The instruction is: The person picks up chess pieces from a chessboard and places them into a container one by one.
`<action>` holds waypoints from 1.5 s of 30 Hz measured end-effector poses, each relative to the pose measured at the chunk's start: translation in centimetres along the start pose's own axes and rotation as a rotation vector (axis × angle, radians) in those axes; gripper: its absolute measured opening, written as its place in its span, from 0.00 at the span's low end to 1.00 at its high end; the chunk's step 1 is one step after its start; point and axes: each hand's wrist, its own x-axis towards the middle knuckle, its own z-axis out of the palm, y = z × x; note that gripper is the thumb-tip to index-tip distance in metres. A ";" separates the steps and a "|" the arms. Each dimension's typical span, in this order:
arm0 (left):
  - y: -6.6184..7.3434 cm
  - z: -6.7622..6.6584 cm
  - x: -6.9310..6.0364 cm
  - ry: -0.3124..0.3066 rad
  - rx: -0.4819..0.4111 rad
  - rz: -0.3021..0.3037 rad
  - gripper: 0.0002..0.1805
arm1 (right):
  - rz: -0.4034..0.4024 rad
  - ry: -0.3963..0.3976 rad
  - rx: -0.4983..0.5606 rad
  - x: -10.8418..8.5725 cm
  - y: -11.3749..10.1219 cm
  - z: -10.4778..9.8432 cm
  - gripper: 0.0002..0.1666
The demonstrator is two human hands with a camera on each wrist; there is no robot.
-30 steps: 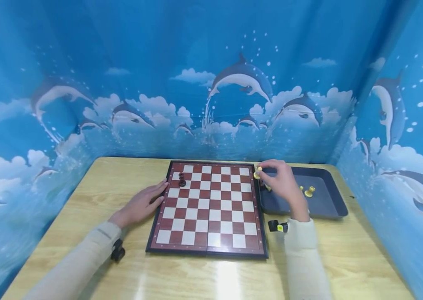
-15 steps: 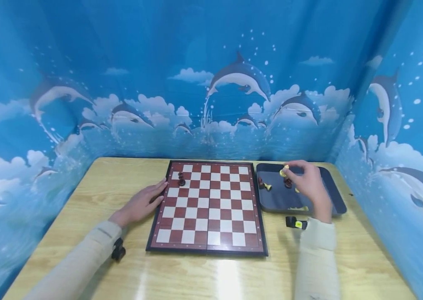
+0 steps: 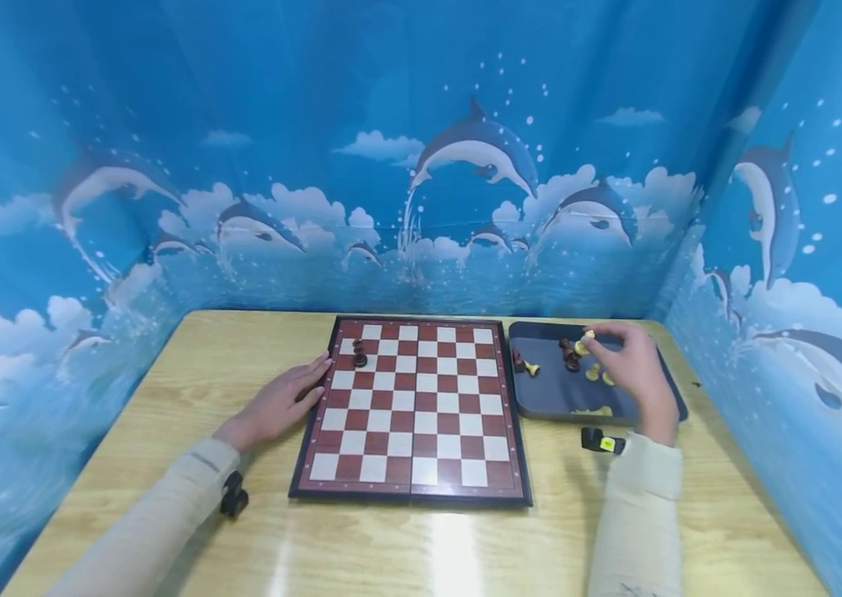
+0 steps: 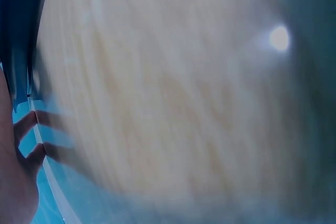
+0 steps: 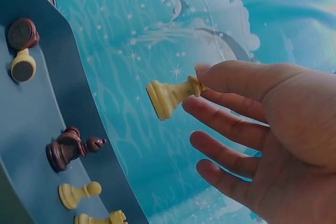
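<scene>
My right hand (image 3: 635,369) pinches a cream chess piece (image 5: 170,97) by its top between thumb and forefinger, base pointing away. The piece's head is hidden by the fingers. It hangs above the dark grey tray (image 3: 547,405), while the other fingers are loosely bent. My left hand (image 3: 279,408) rests on the table, its fingertips touching the left edge of the chessboard (image 3: 415,431). A dark brown chess piece (image 3: 360,356) stands near the board's far left corner. In the right wrist view, the tray holds a cream pawn (image 5: 77,194), a cream rook (image 5: 97,219) and dark pieces (image 5: 65,150).
Further left in the tray lie a cream piece (image 5: 23,66) and a dark piece (image 5: 23,34) on their sides. The board and tray stand side by side on a wooden table (image 3: 241,531). A blue dolphin-print curtain (image 3: 301,124) closes off the back and sides.
My right hand has carried the cream chess piece from the board's right edge rightward over the tray. More pieces in the tray have come into sight. My left hand stays put.
</scene>
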 end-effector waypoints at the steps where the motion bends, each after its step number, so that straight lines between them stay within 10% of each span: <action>1: 0.0 -0.1 0.0 -0.001 -0.002 -0.005 0.33 | 0.003 -0.007 0.005 0.0 0.1 -0.1 0.26; 45: -0.6 -0.4 0.1 -0.026 0.038 0.045 0.33 | -0.093 0.078 0.044 -0.6 -1.3 -0.3 0.23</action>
